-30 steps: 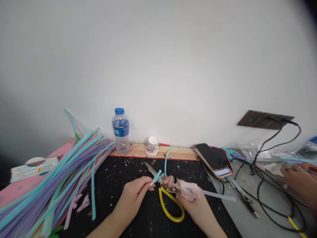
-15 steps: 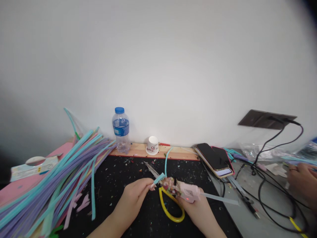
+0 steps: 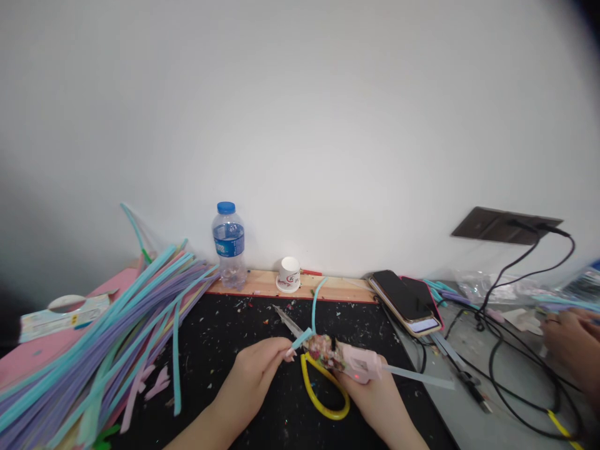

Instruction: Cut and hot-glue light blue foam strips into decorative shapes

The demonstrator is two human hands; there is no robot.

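Note:
Between its thumb and fingers, my left hand (image 3: 261, 369) pinches a short light-blue strip (image 3: 301, 338). My right hand (image 3: 370, 390) is wrapped round a pale pink glue gun (image 3: 359, 362) with a small red light and a glue stick (image 3: 419, 376) out of its back. The gun's crusted front end (image 3: 323, 351) points left, close to the strip's end; its tip is hard to make out. Scissors with a yellow handle (image 3: 334, 414) lie on the black mat under the gun, blades toward the back. Another light-blue strip (image 3: 315, 309) curves up behind the gun.
Coloured fuzzy strips (image 3: 135, 337) are heaped at left. A bottle (image 3: 229, 247) and paper cup (image 3: 289, 275) stand by the wall. Phones (image 3: 407, 300), black cables (image 3: 497, 350) and a wall socket plate (image 3: 501, 226) are at right. Another person's hand (image 3: 569, 344) shows at the right edge.
The glue gun has shifted very slightly to the right. My left hand and its strip have barely moved.

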